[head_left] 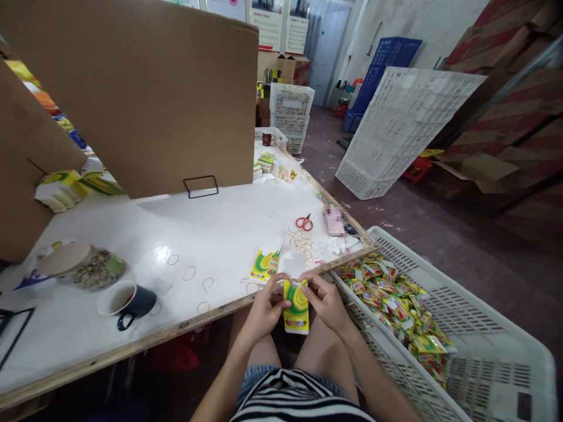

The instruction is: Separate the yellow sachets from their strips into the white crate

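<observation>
Over my lap, just off the table's front edge, I hold a yellow and green printed card point(296, 308) upright; whether it is one card or a small stack I cannot tell. My left hand point(269, 305) pinches its left side, thumb on the printed face. On its upper right side, my right hand point(324, 298) grips it between thumb and fingers. Behind it on the white table lie more yellow-green cards point(264, 264) and a blank white piece point(294, 264). Loose rubber bands point(303, 243) are scattered beyond, close to red-handled scissors point(304, 222).
At my right stands a white plastic crate point(492, 351) holding many small colourful packets point(396, 299). To the left are a dark mug point(143, 300) and a lidded jar point(99, 269). A large cardboard panel point(176, 99) rises behind the table; stacked white crates point(404, 129) lean beyond.
</observation>
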